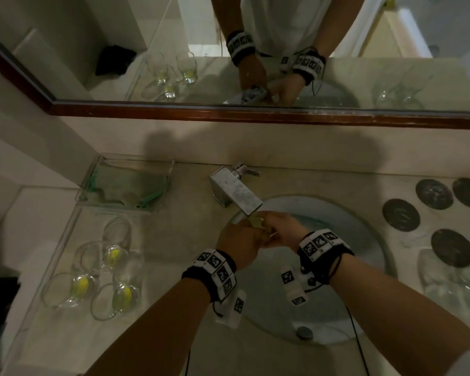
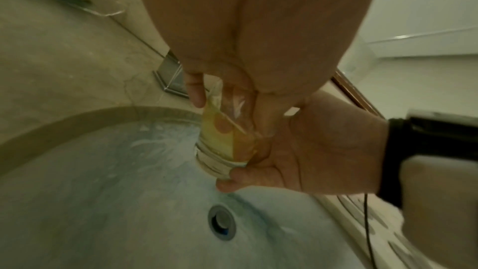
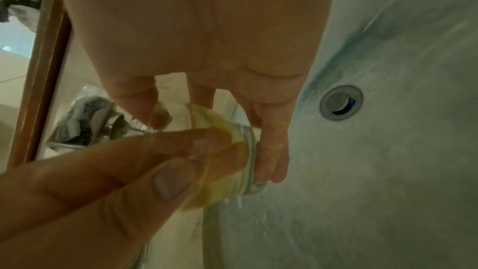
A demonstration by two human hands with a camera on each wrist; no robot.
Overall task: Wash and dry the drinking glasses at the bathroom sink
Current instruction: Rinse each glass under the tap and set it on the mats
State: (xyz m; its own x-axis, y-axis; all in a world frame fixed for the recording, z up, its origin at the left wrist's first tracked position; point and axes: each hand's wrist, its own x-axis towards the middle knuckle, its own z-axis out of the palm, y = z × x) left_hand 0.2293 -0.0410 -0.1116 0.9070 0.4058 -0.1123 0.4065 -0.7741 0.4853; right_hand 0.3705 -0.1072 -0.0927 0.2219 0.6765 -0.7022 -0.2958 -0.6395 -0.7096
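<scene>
Over the sink basin (image 1: 358,240), just below the faucet spout (image 1: 236,194), both hands hold one drinking glass (image 1: 256,222) with yellow residue. It lies tilted, base towards the bowl. My right hand (image 1: 278,230) curls its fingers (image 3: 271,150) round the thick base of the glass (image 3: 227,150). My left hand (image 1: 240,244) has fingers pushed inside the glass (image 2: 225,136), with its thumb (image 3: 168,181) pressed on the outside wall. In the head view the hands hide most of the glass.
Several glasses with yellow dregs (image 1: 114,256) stand in a clear tray (image 1: 52,256) left of the sink. Clear glasses (image 1: 451,283) and dark round coasters (image 1: 400,214) are on the right counter. A glass dish (image 1: 125,185) sits behind, below the mirror (image 1: 255,63). The drain (image 1: 304,332) is near me.
</scene>
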